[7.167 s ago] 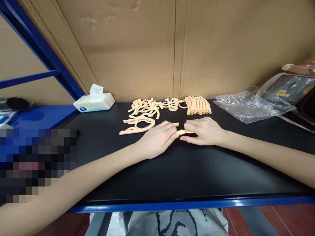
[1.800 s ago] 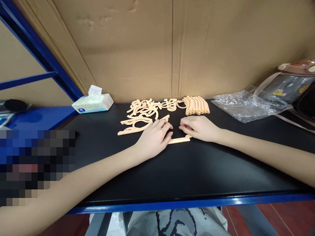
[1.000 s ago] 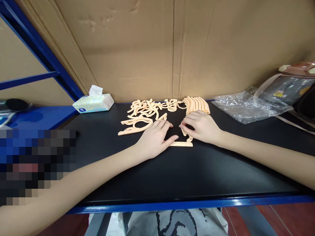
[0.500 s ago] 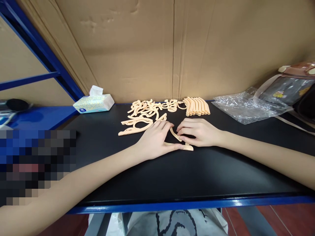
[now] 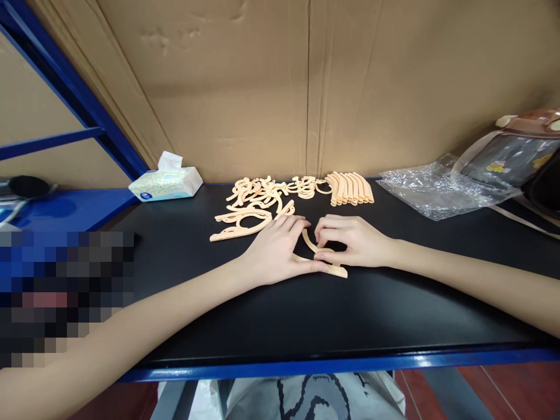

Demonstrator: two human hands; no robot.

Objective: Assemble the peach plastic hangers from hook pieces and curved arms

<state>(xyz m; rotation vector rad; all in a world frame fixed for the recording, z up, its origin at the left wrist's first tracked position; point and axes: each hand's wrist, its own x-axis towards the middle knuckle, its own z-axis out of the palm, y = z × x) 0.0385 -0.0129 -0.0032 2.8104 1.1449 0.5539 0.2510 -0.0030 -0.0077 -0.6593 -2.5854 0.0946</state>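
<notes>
Both hands work on a beige plastic hanger (image 5: 340,272) low over the black table top, near its middle. My left hand (image 5: 273,251) grips it from the left, the thumb lying along its lower bar. From the right, my right hand (image 5: 352,240) pinches a curved strip (image 5: 308,239) of the piece between thumb and fingers. My fingers hide part of the piece, so how its parts join cannot be seen. Just beyond my left hand lie similar beige hanger pieces (image 5: 236,233), one with a round opening.
Behind are a heap of small hooked and curved beige parts (image 5: 254,189) and a row of curved arms (image 5: 350,189). A tissue pack (image 5: 166,184) stands back left. Clear plastic wrap (image 5: 437,189) and a strapped bottle (image 5: 503,157) lie right. Cardboard (image 5: 219,87) walls the back.
The lower bar's right end has swung slightly towards me. My right hand has shifted a little nearer, its thumb lower; my left hand has barely moved.
</notes>
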